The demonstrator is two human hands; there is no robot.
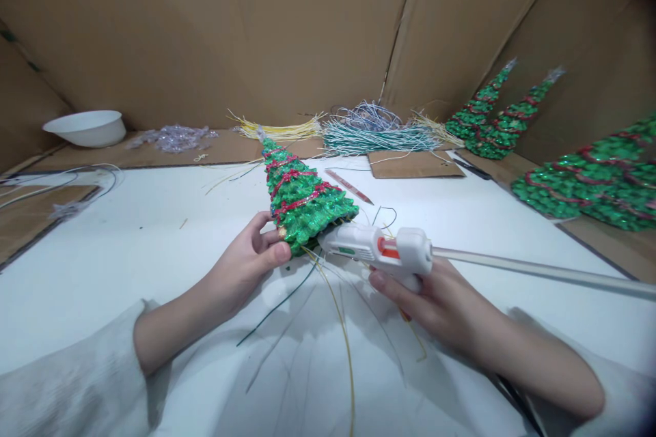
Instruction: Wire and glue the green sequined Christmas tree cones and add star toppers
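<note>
My left hand [261, 252] grips a small green glittery Christmas tree [302, 194] with red garland by its lower left side. The tree is tilted, its tip pointing up and to the left and its open underside turned toward my right hand. Thin wires [338, 307] in yellow, green and white trail out of the base toward me. My right hand [425, 293] is wrapped round the handle of a white hot glue gun [379, 248]. Its nozzle is at the tree's underside, where the rim hides the tip. A long clear glue stick [538, 270] sticks out of the gun's back.
Bundles of yellow wires [287, 128] and green wires [379, 140] lie along the back. A white bowl [87, 128] and a heap of clear plastic pieces [174, 138] are at back left. More decorated trees [589, 177] stand at right. A red pencil-like stick [351, 188] lies behind the gun.
</note>
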